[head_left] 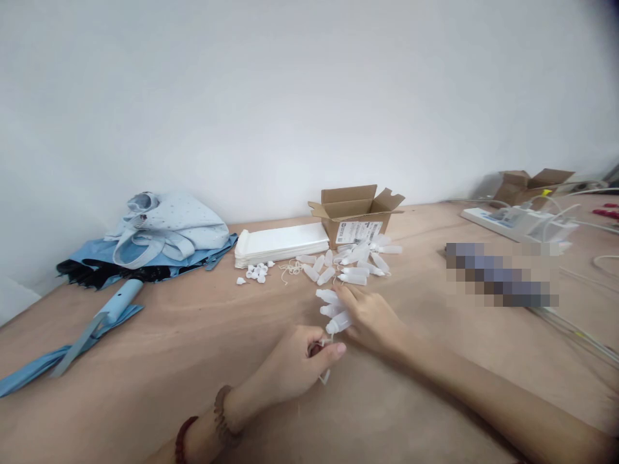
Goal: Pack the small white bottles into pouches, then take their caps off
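Observation:
Several small translucent plastic bottles (338, 322) are fanned out in my right hand (370, 316), their necks toward the left. Its fingers are closed around their far ends. Just in front of them, my left hand (304, 361) is curled with the thumb stretched forward. A thin white string (325, 376) passes through its fingers, and part of it is hidden inside the palm. More of these bottles lie in a loose heap (355, 276) beyond my hands. Small white caps (256, 273) and a tangle of thin string (292, 269) are to the left of the heap.
An opened cardboard box (358, 222) stands behind the bottles, beside a stack of white packets (283, 241). A folded blue umbrella (120, 299) and a light-blue cloth bag (193, 222) lie left. A power strip (517, 222), cables and another box (515, 187) are right, near a blurred-out object (498, 274).

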### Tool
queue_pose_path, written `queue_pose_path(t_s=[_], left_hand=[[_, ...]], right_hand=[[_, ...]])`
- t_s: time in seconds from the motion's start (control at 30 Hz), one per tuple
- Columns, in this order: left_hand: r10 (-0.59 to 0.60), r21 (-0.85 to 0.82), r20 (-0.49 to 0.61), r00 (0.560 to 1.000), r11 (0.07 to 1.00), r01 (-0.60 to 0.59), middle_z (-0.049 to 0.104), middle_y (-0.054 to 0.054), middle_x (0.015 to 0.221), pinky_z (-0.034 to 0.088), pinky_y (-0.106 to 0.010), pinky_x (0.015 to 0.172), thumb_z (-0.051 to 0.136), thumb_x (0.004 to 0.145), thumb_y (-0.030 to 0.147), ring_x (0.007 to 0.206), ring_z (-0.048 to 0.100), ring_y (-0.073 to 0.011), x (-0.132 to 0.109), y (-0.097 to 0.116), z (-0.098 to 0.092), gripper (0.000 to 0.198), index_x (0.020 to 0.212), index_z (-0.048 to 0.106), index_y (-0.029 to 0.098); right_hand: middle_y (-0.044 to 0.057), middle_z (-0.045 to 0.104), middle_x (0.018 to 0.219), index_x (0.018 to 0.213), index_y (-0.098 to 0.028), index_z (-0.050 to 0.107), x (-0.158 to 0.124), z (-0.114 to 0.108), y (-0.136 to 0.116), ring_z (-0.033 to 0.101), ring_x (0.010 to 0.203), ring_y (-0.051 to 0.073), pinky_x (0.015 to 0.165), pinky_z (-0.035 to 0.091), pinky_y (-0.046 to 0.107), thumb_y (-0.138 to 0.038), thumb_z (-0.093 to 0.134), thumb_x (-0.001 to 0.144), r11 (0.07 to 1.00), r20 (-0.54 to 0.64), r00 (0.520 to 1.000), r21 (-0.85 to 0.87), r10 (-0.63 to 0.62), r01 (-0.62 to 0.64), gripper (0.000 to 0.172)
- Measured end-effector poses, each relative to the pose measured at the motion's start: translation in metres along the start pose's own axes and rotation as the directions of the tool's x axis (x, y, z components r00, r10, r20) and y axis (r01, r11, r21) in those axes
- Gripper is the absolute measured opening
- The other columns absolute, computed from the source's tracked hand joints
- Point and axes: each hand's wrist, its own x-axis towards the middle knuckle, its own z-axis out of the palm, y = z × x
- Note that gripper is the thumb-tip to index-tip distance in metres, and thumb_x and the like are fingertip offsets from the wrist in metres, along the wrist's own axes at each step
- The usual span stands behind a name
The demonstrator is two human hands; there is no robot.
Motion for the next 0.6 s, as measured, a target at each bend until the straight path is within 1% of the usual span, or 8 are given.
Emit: queue_pose_path(t_s=[0.07,0.17,0.27,0.33,0.43,0.5,0.6], left_hand=[[0.032,0.069,-0.029,0.999,0.997,-0.03,0.039,0.005,0.05,0.023,-0.022,0.047,0.041,0.088,0.04,0.048,0.033,-0.0079,-0.001,0.002,0.001,0.04,0.056,0.037,0.017],[0.041,0.103,-0.037,0.998,0.994,-0.037,0.035,0.005,0.049,0.022,-0.023,0.047,0.038,0.088,0.034,0.047,0.03,-0.0077,-0.002,0.005,-0.003,0.039,0.053,0.031,0.018],[0.008,0.076,-0.036,0.999,0.997,-0.006,0.033,0.006,0.048,0.023,-0.022,0.046,0.04,0.086,0.034,0.046,0.029,-0.0073,-0.002,0.006,-0.013,0.039,0.051,0.031,0.018],[-0.032,0.013,-0.024,0.999,0.999,0.032,0.033,0.006,0.047,0.023,-0.022,0.045,0.041,0.084,0.034,0.044,0.03,-0.0071,-0.001,0.005,-0.022,0.039,0.05,0.034,0.018],[-0.095,-0.079,-0.027,0.995,0.993,0.092,0.034,0.006,0.045,0.024,-0.021,0.043,0.043,0.081,0.035,0.042,0.029,-0.0065,-0.001,0.003,-0.035,0.038,0.048,0.035,0.018],[-0.11,-0.079,-0.056,0.992,0.991,0.106,0.034,0.006,0.044,0.024,-0.021,0.043,0.045,0.08,0.036,0.041,0.029,-0.0063,-0.001,0.002,-0.042,0.039,0.047,0.036,0.018],[-0.086,-0.033,-0.083,0.993,0.996,0.084,0.037,0.005,0.044,0.024,-0.021,0.044,0.045,0.08,0.036,0.042,0.032,-0.0067,0.0,-0.002,-0.048,0.039,0.047,0.04,0.017]], right_hand=[[0.011,0.063,0.094,0.104,-0.013,0.048,0.0,0.0,-0.001,0.06,0.074,0.022,0.053,0.034,0.026,-0.013,0.05,0.074,1.0,0.007,1.0,-0.01,-0.007,0.007,0.029],[0.011,0.062,0.096,0.102,-0.014,0.049,0.0,0.0,0.0,0.06,0.08,0.024,0.055,0.037,0.027,-0.011,0.05,0.074,0.999,0.028,0.999,-0.03,-0.016,0.017,0.029],[0.013,0.061,0.101,0.1,-0.014,0.049,0.001,0.0,0.001,0.058,0.09,0.025,0.059,0.039,0.028,-0.006,0.047,0.072,0.997,0.04,0.999,-0.075,-0.004,0.007,0.03],[0.013,0.06,0.103,0.1,-0.014,0.049,0.002,-0.001,0.003,0.058,0.092,0.025,0.061,0.039,0.028,-0.004,0.046,0.073,0.995,0.045,0.999,-0.1,0.027,-0.022,0.029],[0.012,0.061,0.097,0.098,-0.014,0.049,0.003,-0.003,0.007,0.059,0.088,0.025,0.059,0.037,0.028,-0.01,0.046,0.082,0.987,0.059,0.992,-0.116,0.116,-0.108,0.017],[0.012,0.062,0.095,0.096,-0.014,0.049,0.004,-0.005,0.009,0.059,0.085,0.024,0.058,0.035,0.027,-0.016,0.048,0.084,0.983,0.057,0.985,-0.097,0.163,-0.157,0.011],[0.01,0.062,0.091,0.093,-0.016,0.048,0.002,-0.007,0.011,0.059,0.079,0.022,0.058,0.033,0.026,-0.019,0.053,0.082,0.982,0.042,0.981,0.001,0.188,-0.189,0.012]])
